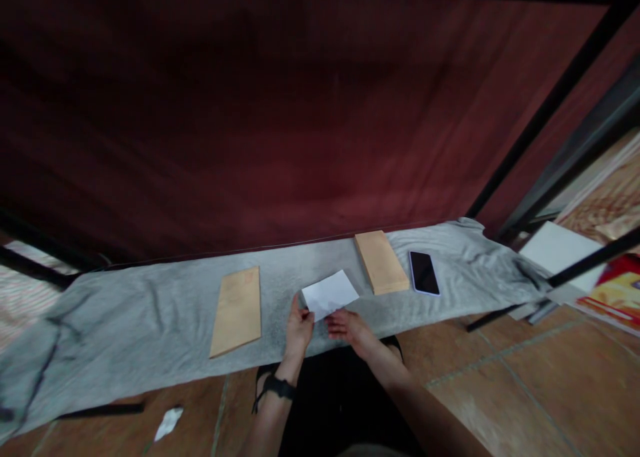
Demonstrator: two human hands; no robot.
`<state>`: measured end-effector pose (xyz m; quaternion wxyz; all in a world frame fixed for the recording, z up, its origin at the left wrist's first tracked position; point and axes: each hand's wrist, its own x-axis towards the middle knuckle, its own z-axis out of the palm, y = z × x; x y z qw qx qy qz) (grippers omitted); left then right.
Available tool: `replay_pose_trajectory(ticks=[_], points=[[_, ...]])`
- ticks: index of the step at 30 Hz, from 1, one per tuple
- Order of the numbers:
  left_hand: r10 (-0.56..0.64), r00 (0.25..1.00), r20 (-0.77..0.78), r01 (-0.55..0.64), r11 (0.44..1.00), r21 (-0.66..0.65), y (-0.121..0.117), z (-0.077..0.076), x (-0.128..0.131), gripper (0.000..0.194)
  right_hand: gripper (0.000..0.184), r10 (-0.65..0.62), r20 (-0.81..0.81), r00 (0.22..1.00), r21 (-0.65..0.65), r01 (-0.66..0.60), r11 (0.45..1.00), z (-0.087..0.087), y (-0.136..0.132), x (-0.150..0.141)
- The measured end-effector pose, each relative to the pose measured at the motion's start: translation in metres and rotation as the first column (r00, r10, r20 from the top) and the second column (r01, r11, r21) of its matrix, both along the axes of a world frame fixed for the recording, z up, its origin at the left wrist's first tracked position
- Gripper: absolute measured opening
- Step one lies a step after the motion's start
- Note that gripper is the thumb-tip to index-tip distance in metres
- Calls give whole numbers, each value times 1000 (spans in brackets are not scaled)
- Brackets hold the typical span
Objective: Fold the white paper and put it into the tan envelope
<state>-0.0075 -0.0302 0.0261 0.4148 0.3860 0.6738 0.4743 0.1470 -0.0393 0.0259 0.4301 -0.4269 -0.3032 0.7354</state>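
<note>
A white piece of paper (330, 294) is tilted above the grey cloth, its lower left corner pinched between the thumb and fingers of my left hand (299, 327). My right hand (347, 326) is at the paper's lower right edge with fingers stretched out; whether it touches the paper I cannot tell. To the left lies a brown paper envelope (237, 312) with a small red mark near its top. A stack of brown envelopes (382, 262) rests to the right of the paper.
A smartphone (424, 273) lies face up beside the stack. The grey cloth (160, 310) covers a narrow bench against a dark red curtain (280, 124). Black metal posts (540, 124) frame the sides. A white scrap (169, 423) lies on the tiled floor, and a white box (560, 250) stands right.
</note>
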Motion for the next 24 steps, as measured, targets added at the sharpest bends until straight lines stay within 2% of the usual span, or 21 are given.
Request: replay_pose_trajectory(ticks=[2, 3, 5, 7, 9, 10, 12, 15, 17, 20, 22, 24], points=[[-35, 993, -113, 29, 998, -47, 4, 0, -4, 73, 40, 110, 190, 976, 76, -126, 989, -2, -2, 7], [-60, 985, -163, 51, 997, -58, 5, 0, -5, 72, 41, 100, 291, 951, 123, -140, 982, -3, -2, 8], [-109, 965, -238, 95, 993, -71, 7, 1, -6, 70, 40, -19, 475, 880, 287, -135, 948, -4, 3, 6], [-139, 950, -280, 124, 990, -70, 7, 3, -6, 67, 40, -160, 626, 763, 480, -215, 851, -6, 11, 0], [-149, 942, -301, 138, 989, -55, 5, 6, -5, 66, 44, -291, 746, 599, 592, -396, 702, -9, 19, -9], [-148, 940, -308, 142, 989, -42, 4, 7, -4, 65, 45, -350, 789, 505, 596, -490, 636, -12, 22, -13], [-142, 935, -326, 147, 989, -11, 2, 8, -4, 64, 45, -426, 837, 343, 543, -614, 573, -18, 28, -19], [-119, 921, -370, 136, 991, 20, 2, 7, -4, 62, 45, -503, 850, 156, 458, -690, 560, -30, 31, -23], [-107, 908, -405, 126, 992, 20, 2, 5, -4, 59, 47, -533, 842, 82, 433, -691, 578, -37, 31, -22], [-129, 884, -449, 141, 990, -7, 2, 5, -8, 56, 52, -547, 836, 31, 431, -653, 622, -43, 29, -21], [-137, 856, -498, 146, 989, -21, -2, 8, -16, 52, 55, -541, 841, 33, 441, -623, 646, -44, 29, -21], [-85, 794, -601, 106, 994, 0, -9, 14, -32, 44, 59, -524, 850, 57, 449, -602, 661, -43, 28, -22]])
